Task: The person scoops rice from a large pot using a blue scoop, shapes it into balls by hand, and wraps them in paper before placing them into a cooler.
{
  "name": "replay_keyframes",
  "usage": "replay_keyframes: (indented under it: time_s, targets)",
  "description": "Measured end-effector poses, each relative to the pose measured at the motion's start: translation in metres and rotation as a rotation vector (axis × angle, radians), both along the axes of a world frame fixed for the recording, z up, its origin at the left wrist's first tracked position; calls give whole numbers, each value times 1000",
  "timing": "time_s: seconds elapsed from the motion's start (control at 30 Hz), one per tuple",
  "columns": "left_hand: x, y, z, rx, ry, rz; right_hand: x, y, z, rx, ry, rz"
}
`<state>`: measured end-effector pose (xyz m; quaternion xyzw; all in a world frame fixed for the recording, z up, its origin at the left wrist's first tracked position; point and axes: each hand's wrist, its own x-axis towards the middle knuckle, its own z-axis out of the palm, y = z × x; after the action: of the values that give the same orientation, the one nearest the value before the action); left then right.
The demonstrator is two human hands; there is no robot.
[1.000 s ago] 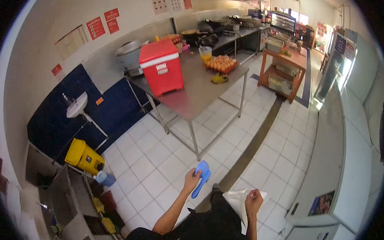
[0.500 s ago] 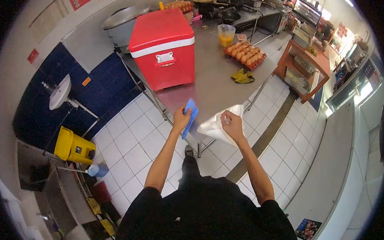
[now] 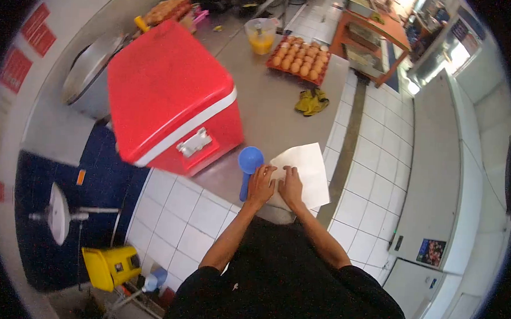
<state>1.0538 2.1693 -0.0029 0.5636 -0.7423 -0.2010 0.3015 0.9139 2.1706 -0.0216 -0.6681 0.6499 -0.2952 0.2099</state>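
To the right of the red cooler (image 3: 173, 93) on the counter (image 3: 269, 117), I had my left hand (image 3: 261, 186) and right hand (image 3: 290, 188) at the white sheet (image 3: 310, 172), fingers bent; I couldn't tell whether either gripped it. The blue scoop (image 3: 250, 160) sat nearer the cooler, beside my left hand.

Kitchen interior. Floor (image 3: 374, 193): white square tiles, dark grout, crossed by a long dark strip (image 3: 347, 141). Left wall (image 3: 46, 122): pale above, dark blue tile below, red notices (image 3: 42, 41) posted on it; one white washbasin (image 3: 59, 213), wall-mounted. Work table (image 3: 220, 178): metal-topped, one. Further off stood one orange-brown table (image 3: 392, 30) with a lower shelf. Right side: pale cabinets (image 3: 437, 167). Bright light came from the far end, glaring off a glazed door (image 3: 458, 54).
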Motion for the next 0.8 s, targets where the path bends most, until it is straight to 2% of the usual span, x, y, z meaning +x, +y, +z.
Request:
replay_keyframes:
  time_s: [0.03, 0.1, 0.2, 0.3, 0.37, 0.43, 0.47, 0.57, 0.63, 0.67, 0.7, 0.77, 0.8]
  targets:
    - [-1, -5, 3, -53, -101, -1, 5, -3, -8, 52, 42, -10]
    - [-6, -25, -30, -60, -175, 59, 8, -18, -23, 69, 149, -55]
    - [-10, -54, -35, 23, -138, 59, 5, -41, -44, -5, 231, -82]
    - [-14, -76, -24, -17, -178, -51, -5, -54, -17, -44, 83, -78]
    - [-17, -89, -20, -25, -222, -90, -5, -60, 0, 119, -175, -122]
    - [-17, -96, -14, -239, -322, -123, -1, -64, 6, 116, -227, -140]
    - [-17, -103, -18, -242, -324, -130, -1, -64, 7, 128, -276, -156]
    - [-12, -120, -38, -154, -359, -182, 0, -65, 5, 117, -283, -143]
    - [-6, -127, -43, -159, -257, -200, 0, -54, 36, 171, -177, -55]
    - [-5, -125, -33, -168, -254, -197, -3, -53, 49, 219, -75, 30]
    - [0, -115, -12, -111, -166, -200, -6, -49, 45, 130, 3, 83]
    - [8, -88, 25, -56, -80, -207, -13, -49, 36, 131, 63, 68]
    - [9, -68, 40, 94, 8, -152, -14, -52, 28, 138, 116, 54]
